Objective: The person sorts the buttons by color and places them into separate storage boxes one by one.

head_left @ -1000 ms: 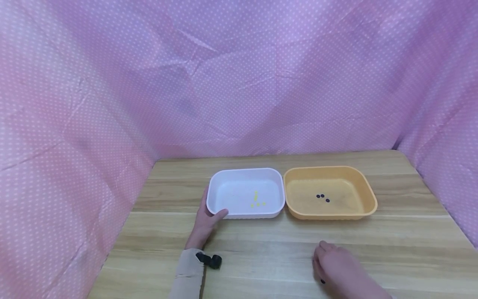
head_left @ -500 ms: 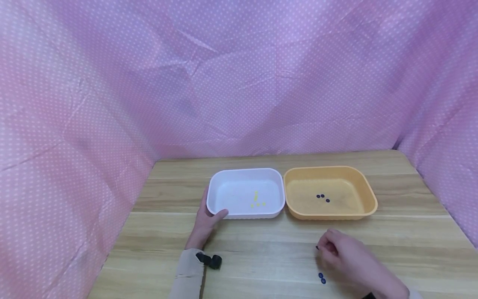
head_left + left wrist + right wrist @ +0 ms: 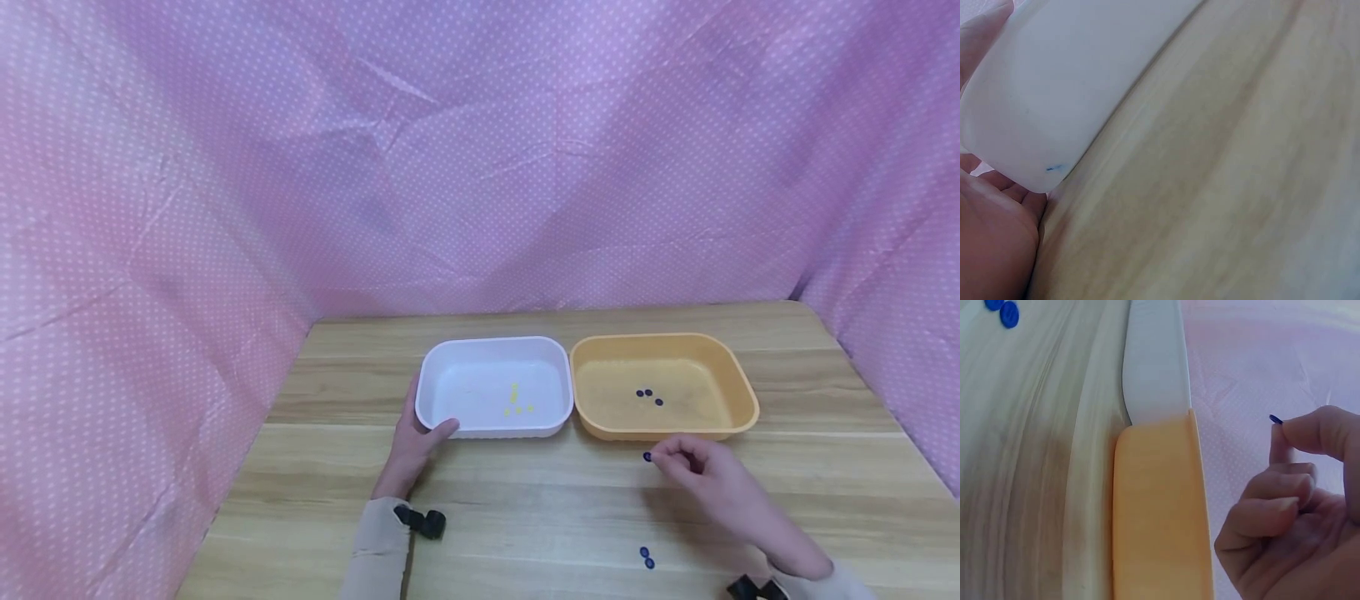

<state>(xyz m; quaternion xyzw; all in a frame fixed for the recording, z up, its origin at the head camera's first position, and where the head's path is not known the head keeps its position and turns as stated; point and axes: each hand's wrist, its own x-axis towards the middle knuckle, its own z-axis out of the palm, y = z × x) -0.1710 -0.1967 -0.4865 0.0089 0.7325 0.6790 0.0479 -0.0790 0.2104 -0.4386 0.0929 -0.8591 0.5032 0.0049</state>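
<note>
My right hand (image 3: 712, 479) pinches a dark blue button (image 3: 647, 457) between thumb and forefinger, just in front of the orange tray (image 3: 667, 435). In the right wrist view that button (image 3: 1275, 419) stands edge-on at the fingertips, and the other fingers curl toward the palm. Three dark buttons (image 3: 648, 393) lie inside the orange tray. My left hand (image 3: 411, 440) grips the near left corner of the white tray (image 3: 495, 432), its thumb at the front rim. Several small yellow pieces (image 3: 513, 398) lie in the white tray, too small to make out.
Two blue buttons (image 3: 647, 557) lie close together on the wooden table (image 3: 525, 517), nearer the front. The trays stand side by side, rims touching or nearly so. Pink dotted cloth (image 3: 480, 167) hangs behind and along both sides.
My right hand has lifted a blue button from the table and moved it forward toward the orange tray, uncovering two other buttons. The left hand and both trays look unmoved.
</note>
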